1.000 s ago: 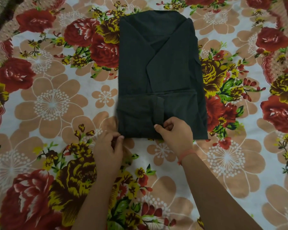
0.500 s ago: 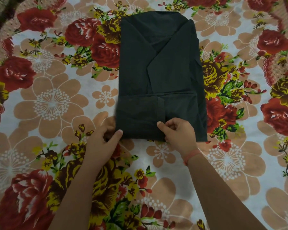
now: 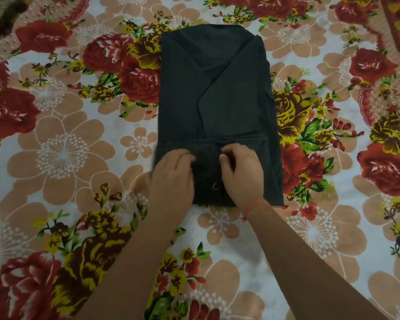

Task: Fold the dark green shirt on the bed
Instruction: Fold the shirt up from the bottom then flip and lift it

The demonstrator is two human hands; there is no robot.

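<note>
While your 2 hands rest on the near end of the shirt (image 3: 217,95), it lies near the middle of the bed (image 3: 62,155), a dark green, narrow rectangle running away from you on the floral sheet. Its 2 side panels are folded inward and cross in a V below the collar end, which is the far end. The near part is doubled up over the body, and its upper edge makes a straight line across the cloth just beyond your fingertips.

Your left hand (image 3: 172,176) lies palm down on the left part of that doubled section, fingers curled and bunching the cloth beneath them; this corner is blurred, so you cannot tell how much fabric it grips. Your right hand (image 3: 241,175) lies just beside it, to the right of the placket, with the thumb and fingers bent close together and pinching cloth at the upper edge of the fold. A small metal snap (image 3: 215,186) shows on the placket between your 2 hands. A thin red thread (image 3: 255,205) circles your right wrist, which crosses the near edge of the shirt. Both forearms reach in from the bottom of the view.
</note>
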